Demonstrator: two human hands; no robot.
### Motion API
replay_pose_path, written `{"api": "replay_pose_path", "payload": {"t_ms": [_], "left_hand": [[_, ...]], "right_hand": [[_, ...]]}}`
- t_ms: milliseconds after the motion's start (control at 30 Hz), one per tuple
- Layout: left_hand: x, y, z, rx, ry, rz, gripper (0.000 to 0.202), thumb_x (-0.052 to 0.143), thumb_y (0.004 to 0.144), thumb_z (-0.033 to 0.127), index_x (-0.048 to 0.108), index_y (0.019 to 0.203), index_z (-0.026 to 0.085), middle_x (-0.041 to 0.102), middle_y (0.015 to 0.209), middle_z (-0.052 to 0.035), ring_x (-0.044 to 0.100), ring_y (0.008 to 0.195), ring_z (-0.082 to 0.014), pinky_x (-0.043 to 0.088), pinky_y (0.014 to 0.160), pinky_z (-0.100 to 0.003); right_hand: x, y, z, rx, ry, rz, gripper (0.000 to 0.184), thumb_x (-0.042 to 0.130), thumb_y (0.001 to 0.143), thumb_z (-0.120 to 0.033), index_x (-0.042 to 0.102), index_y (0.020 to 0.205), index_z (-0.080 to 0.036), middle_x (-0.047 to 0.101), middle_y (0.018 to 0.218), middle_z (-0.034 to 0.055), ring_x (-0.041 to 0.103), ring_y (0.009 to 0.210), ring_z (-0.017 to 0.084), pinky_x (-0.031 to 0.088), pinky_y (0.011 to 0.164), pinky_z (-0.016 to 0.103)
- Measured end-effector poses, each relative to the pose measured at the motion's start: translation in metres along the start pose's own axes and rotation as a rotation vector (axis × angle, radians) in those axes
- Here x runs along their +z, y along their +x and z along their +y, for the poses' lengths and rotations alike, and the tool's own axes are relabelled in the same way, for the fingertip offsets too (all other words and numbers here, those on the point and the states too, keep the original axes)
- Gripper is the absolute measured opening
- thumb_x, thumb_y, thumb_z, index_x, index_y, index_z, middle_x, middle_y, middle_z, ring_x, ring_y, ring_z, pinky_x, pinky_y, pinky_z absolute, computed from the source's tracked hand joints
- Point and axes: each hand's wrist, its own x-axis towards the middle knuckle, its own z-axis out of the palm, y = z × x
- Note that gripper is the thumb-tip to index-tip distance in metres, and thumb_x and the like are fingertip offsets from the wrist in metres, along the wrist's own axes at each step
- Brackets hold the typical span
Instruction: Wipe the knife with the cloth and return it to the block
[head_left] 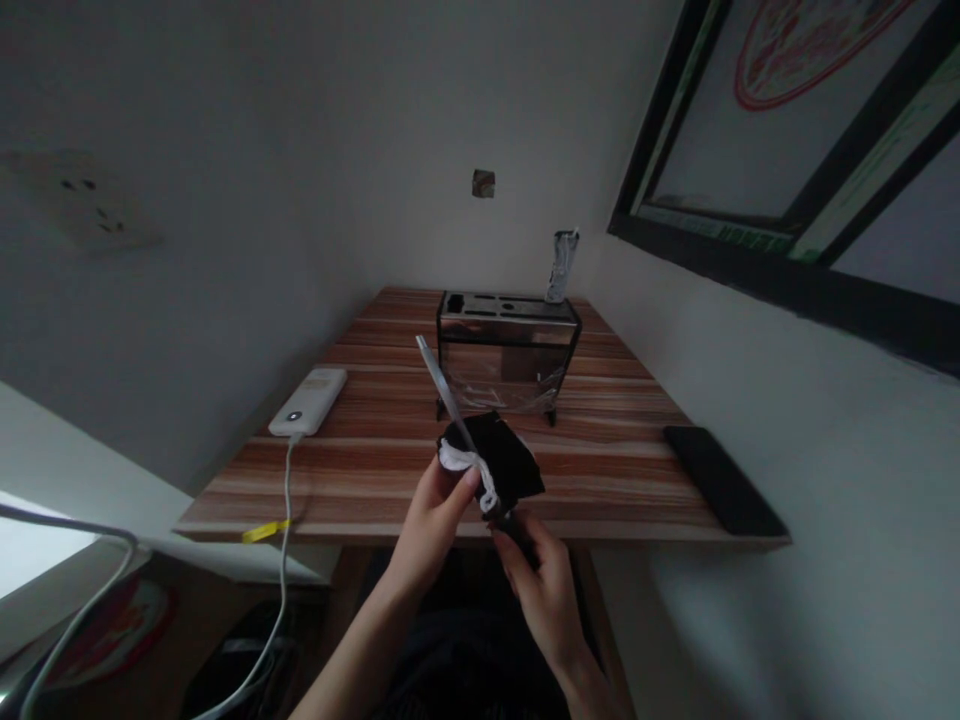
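Note:
My right hand [546, 580] is closed around the dark handle of a knife [441, 385], held just above the table's front edge. Its narrow silvery blade slants up and to the left. In my left hand [433, 520], a black piece of cloth with white cloth [459, 457] along its near side is pinched at the lower part of the blade. The black cloth [510, 455] spreads out behind and to the right of the blade. My left fingertips are partly hidden behind the cloth.
A knife block [510, 331] with clear sides stands farther back on the wood-grain table [390, 400]. A plastic-wrapped object [561, 265] sticks up from its right end. A white power bank [309, 402] with a cable lies left, a black phone [724, 480] right. Walls border both sides.

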Motion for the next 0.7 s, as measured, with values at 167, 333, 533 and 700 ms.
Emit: {"api": "replay_pose_path", "payload": {"t_ms": [167, 333, 533, 700], "left_hand": [[0.006, 0.0, -0.005, -0.076, -0.079, 0.022, 0.038, 0.074, 0.068, 0.043, 0.066, 0.093, 0.015, 0.071, 0.086, -0.0044, 0.065, 0.085, -0.0177, 0.049, 0.081, -0.027], [-0.001, -0.005, 0.001, 0.025, 0.1, -0.09, 0.039, 0.068, 0.075, 0.037, 0.062, 0.108, 0.016, 0.068, 0.111, -0.0086, 0.06, 0.107, -0.0211, 0.045, 0.093, -0.028], [-0.004, -0.001, 0.01, -0.073, 0.133, -0.195, 0.042, 0.077, 0.064, 0.03, 0.063, 0.1, 0.014, 0.071, 0.1, -0.0098, 0.065, 0.095, -0.0227, 0.05, 0.084, -0.03], [0.002, 0.003, 0.01, -0.219, 0.095, -0.202, 0.036, 0.083, 0.054, 0.026, 0.068, 0.084, 0.011, 0.073, 0.083, -0.0079, 0.066, 0.08, -0.0209, 0.051, 0.076, -0.028]], "right_hand": [[0.001, 0.002, -0.001, -0.031, -0.02, -0.021, 0.019, 0.058, 0.088, -0.037, 0.066, 0.091, -0.019, 0.062, 0.075, 0.0, 0.057, 0.068, 0.015, 0.042, 0.061, 0.021], [-0.001, 0.003, -0.004, -0.04, -0.005, -0.003, 0.018, 0.058, 0.088, -0.036, 0.064, 0.085, -0.019, 0.059, 0.07, -0.001, 0.058, 0.071, 0.016, 0.044, 0.065, 0.022], [-0.004, 0.001, -0.001, -0.027, -0.027, 0.037, 0.021, 0.058, 0.087, -0.039, 0.066, 0.089, -0.019, 0.056, 0.065, -0.0013, 0.053, 0.059, 0.014, 0.039, 0.051, 0.02], [-0.003, 0.001, 0.002, -0.026, -0.048, 0.062, 0.024, 0.058, 0.086, -0.041, 0.066, 0.089, -0.018, 0.048, 0.053, -0.0039, 0.044, 0.046, 0.012, 0.033, 0.042, 0.02]]}}
